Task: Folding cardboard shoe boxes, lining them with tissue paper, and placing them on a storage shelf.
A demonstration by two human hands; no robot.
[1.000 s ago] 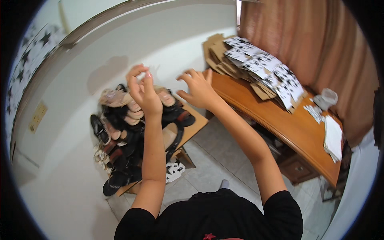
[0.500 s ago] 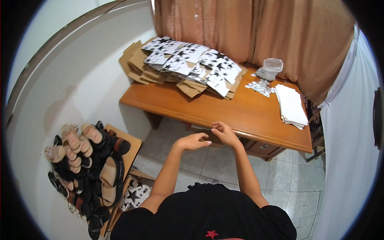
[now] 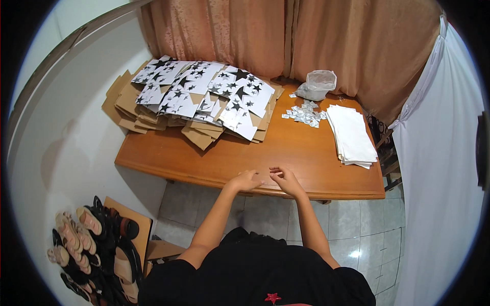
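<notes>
Both of my hands are at the near edge of a brown wooden table [image 3: 224, 168]. My left hand [image 3: 245, 180] holds nothing, its fingers loosely stretched toward the right. Just beside it, my right hand [image 3: 285, 179] is bare too, with curved fingers held apart. A small gap separates the two. Farther back on the left lies a broad pile of flattened cardboard boxes [image 3: 204, 94], brown on one side and white with black stars on the other. Small silvery-white packets [image 3: 305, 115] are scattered behind my right hand, and a stack of white paper sheets [image 3: 351, 135] lies at the right.
A whitish, bag-lined tub [image 3: 320, 84] stands at the table's back. Many sandals [image 3: 92, 245] are heaped on a wooden shelf [image 3: 138, 219] at lower left. Brown curtains [image 3: 245, 30] hang behind the table, a white curtain [image 3: 434, 178] at right. The floor is tiled.
The table has come nearer and lower in view, with the pile and packets shifted left and down. My hands now lie over its near edge, still holding nothing.
</notes>
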